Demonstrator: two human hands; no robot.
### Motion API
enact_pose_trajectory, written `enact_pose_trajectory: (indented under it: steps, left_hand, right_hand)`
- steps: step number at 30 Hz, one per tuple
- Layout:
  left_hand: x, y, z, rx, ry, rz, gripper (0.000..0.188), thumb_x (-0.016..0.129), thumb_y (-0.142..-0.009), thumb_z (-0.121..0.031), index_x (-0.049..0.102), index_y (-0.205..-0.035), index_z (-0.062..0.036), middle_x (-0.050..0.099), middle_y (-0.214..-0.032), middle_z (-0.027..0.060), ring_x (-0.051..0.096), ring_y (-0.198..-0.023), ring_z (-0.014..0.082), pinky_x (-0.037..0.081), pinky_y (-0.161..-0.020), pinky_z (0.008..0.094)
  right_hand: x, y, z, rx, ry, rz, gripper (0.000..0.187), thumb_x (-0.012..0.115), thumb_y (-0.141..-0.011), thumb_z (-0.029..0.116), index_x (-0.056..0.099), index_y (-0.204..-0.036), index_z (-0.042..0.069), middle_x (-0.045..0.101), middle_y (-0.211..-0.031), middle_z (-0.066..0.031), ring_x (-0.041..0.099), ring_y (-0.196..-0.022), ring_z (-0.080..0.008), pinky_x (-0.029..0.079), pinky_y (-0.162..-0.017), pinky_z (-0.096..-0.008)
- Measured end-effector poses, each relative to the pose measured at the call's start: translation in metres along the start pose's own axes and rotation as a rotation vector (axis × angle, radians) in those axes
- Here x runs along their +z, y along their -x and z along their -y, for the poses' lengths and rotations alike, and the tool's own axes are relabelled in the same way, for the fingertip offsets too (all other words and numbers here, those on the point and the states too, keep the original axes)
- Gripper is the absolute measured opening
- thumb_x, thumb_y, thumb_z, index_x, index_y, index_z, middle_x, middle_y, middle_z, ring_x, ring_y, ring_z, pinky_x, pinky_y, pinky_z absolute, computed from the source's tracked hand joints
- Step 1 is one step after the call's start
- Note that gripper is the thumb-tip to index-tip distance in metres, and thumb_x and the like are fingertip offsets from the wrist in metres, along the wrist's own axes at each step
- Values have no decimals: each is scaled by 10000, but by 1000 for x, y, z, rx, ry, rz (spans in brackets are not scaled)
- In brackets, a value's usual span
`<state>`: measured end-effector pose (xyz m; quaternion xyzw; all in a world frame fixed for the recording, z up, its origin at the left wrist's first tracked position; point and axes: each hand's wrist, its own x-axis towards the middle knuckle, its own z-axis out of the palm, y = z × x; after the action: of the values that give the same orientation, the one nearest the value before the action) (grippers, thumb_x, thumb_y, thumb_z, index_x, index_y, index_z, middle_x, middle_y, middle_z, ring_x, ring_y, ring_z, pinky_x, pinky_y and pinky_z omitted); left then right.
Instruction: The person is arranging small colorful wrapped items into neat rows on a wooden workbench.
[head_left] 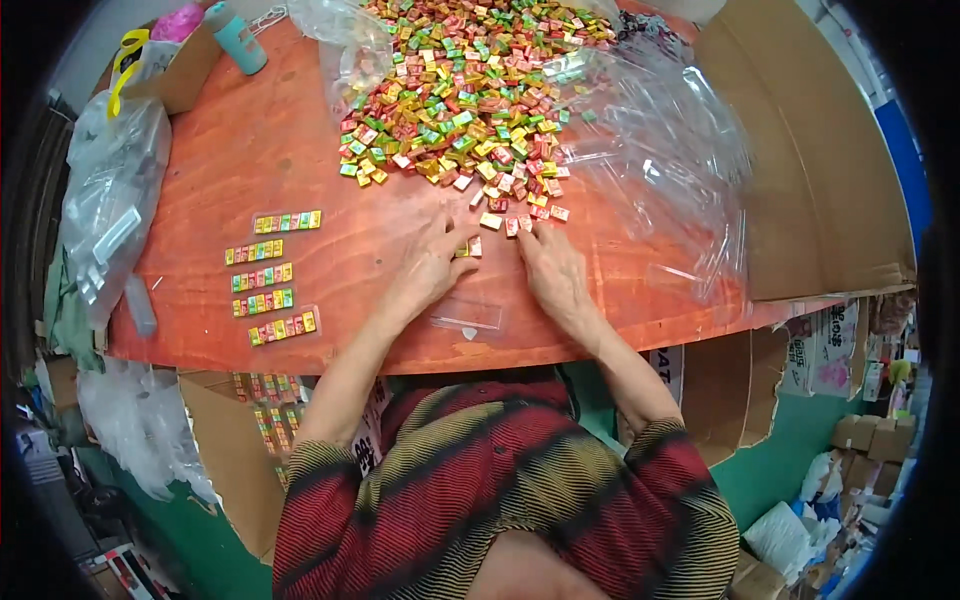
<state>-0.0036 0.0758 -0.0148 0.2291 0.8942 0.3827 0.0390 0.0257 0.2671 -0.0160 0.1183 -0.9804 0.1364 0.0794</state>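
My left hand (432, 264) is closed, with a couple of small yellow and red boxes (471, 247) between its thumb and fingers just above the table. My right hand (553, 272) has its fingers drawn together, their tips on a small red-and-white box (525, 223) in a short row at the near edge of the pile. A white-and-yellow box (490, 221) lies between the hands. Below them, near the table's front edge, lies a clear plastic tray (467, 315). Beyond my hands spreads a large pile of small coloured boxes (460, 100) in yellow, red and green.
Several clear trays filled with box rows (262, 276) lie at left on the red table (200, 190). Clear plastic trays (660, 150) heap at right beside a cardboard box (800, 150). A plastic bag (115, 190), a bottle (236, 38) and an open carton (235, 450) are leftward.
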Motion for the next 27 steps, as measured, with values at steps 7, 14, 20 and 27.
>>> enact_pose_trajectory:
  steps: [7, 14, 20, 27]
  left_hand:
    - [18, -3, -11, 33, -72, -62, 334, 686, -712, -129, 602, -1035, -120, 479, -871, 121, 531, -817, 301, 442, -707, 392]
    - [18, 0, -16, 50, -83, -103, 302, 685, -714, -132, 610, -1007, -119, 480, -869, 124, 540, -810, 293, 448, -694, 388]
    - [14, -4, -10, 21, -123, -79, 308, 680, -720, -142, 606, -1017, -110, 486, -880, 127, 544, -819, 292, 448, -697, 388]
    - [5, -2, -8, 88, -137, -42, 387, 705, -698, -243, 604, -1057, -137, 500, -907, 114, 552, -838, 290, 448, -694, 387]
  right_hand:
    - [10, 10, 6, -116, -171, -126, 161, 548, -764, 68, 573, -920, 37, 521, -865, -122, 531, -808, -287, 455, -675, -388]
    - [2, 12, 1, -213, -372, -91, 178, 531, -747, 54, 550, -919, 11, 525, -894, -141, 525, -789, -311, 439, -672, -395]
    - [3, -5, 13, -21, -188, -114, 319, 615, -744, 108, 549, -1052, 57, 520, -830, -114, 545, -801, -291, 455, -645, -392]
    - [-20, 13, 1, -32, -286, -92, 341, 621, -766, 142, 535, -1080, 40, 523, -948, -137, 549, -851, -294, 461, -693, -376]
